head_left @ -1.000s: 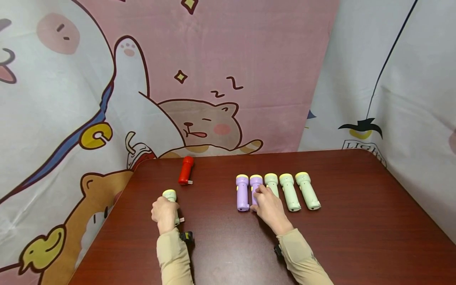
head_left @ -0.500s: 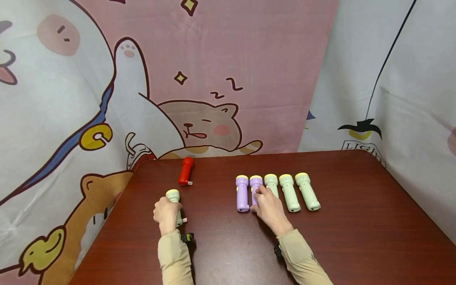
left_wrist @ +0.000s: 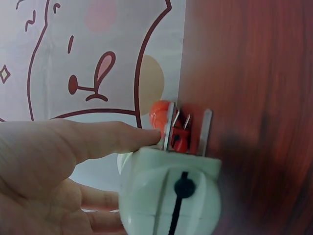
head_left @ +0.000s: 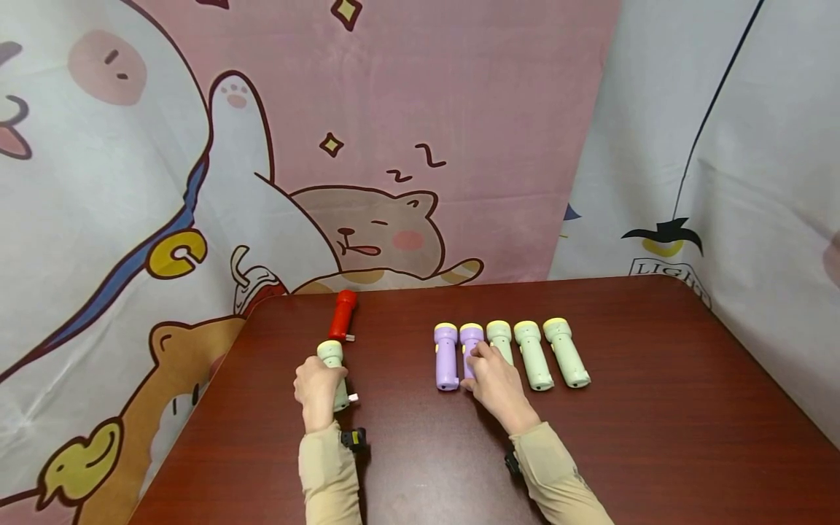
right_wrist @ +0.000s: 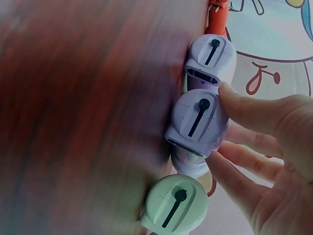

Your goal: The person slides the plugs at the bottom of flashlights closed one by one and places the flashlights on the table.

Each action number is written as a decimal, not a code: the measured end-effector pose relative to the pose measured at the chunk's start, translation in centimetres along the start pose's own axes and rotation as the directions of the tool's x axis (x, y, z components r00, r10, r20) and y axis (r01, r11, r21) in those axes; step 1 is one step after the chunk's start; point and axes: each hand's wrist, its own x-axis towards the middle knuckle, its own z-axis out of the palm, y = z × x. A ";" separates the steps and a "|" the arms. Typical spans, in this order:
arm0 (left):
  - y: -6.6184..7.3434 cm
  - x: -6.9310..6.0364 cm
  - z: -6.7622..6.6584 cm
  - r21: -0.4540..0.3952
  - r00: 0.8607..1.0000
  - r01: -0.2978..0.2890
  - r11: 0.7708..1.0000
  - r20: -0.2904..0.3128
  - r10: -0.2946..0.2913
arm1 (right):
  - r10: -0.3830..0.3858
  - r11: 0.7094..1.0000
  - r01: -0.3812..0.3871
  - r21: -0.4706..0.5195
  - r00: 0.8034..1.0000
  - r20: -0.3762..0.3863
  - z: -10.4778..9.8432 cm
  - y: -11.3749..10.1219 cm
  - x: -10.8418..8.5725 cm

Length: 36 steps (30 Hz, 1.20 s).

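Observation:
My left hand (head_left: 319,388) grips a pale green flashlight (head_left: 340,397) on the left part of the table. In the left wrist view, two flat metal prongs (left_wrist: 206,132) stick out of its end, and my thumb (left_wrist: 112,139) lies against one of them. A red flashlight (head_left: 343,315) lies just beyond it, also with prongs out. On the right, my right hand (head_left: 496,383) holds the second purple flashlight (right_wrist: 199,122), thumb on one side and fingers on the other. Another purple flashlight (head_left: 446,357) lies beside it, to the left.
Several pale green flashlights (head_left: 534,356) lie to the right of the purple pair, making a row on the brown wooden table (head_left: 656,408). A printed cartoon cloth (head_left: 512,146) hangs behind the table's back edge.
My left hand has slid right and slightly away from me with the green flashlight, bringing it nearer the red one. My right hand stays where it was on the purple flashlight.

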 end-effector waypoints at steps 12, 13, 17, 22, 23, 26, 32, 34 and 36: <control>1.0 -0.6 0.8 -0.083 0.998 -0.063 0.995 -0.022 0.062 | -0.001 1.000 0.001 -0.004 1.000 -0.004 0.1 0.1 -0.1; 1.0 -0.6 0.9 -0.100 0.998 -0.066 0.993 -0.017 0.065 | -0.001 1.000 0.001 -0.004 1.000 -0.003 0.1 0.1 -0.1; 1.4 -0.7 1.0 -0.130 0.998 -0.058 0.990 0.021 0.062 | -0.001 1.000 0.001 -0.006 1.000 -0.003 0.0 0.0 -0.1; 1.7 -0.5 1.0 -0.108 0.997 -0.035 0.993 0.069 0.043 | -0.005 1.000 0.005 -0.005 1.000 -0.013 -0.1 -0.1 -0.1; 1.8 -0.4 1.0 -0.107 0.996 -0.036 0.994 0.071 0.044 | -0.006 1.000 0.005 -0.006 1.000 -0.014 -0.1 -0.1 -0.1; 1.9 -0.4 1.0 -0.109 0.995 -0.035 0.993 0.091 0.045 | -0.003 1.000 0.003 -0.006 1.000 -0.011 -0.1 -0.1 -0.1; 2.1 -0.3 1.4 -0.118 0.993 -0.017 0.993 0.118 0.031 | -0.006 1.000 0.005 -0.010 1.000 -0.007 -0.1 -0.1 -0.1; 2.2 -0.3 1.5 -0.127 0.992 -0.019 0.992 0.123 0.034 | -0.008 1.000 0.007 -0.013 1.000 -0.008 -0.1 -0.1 -0.1; 2.3 -0.3 1.5 -0.137 0.991 -0.026 0.990 0.126 0.044 | -0.010 1.000 0.010 -0.014 1.000 -0.010 0.0 -0.1 0.0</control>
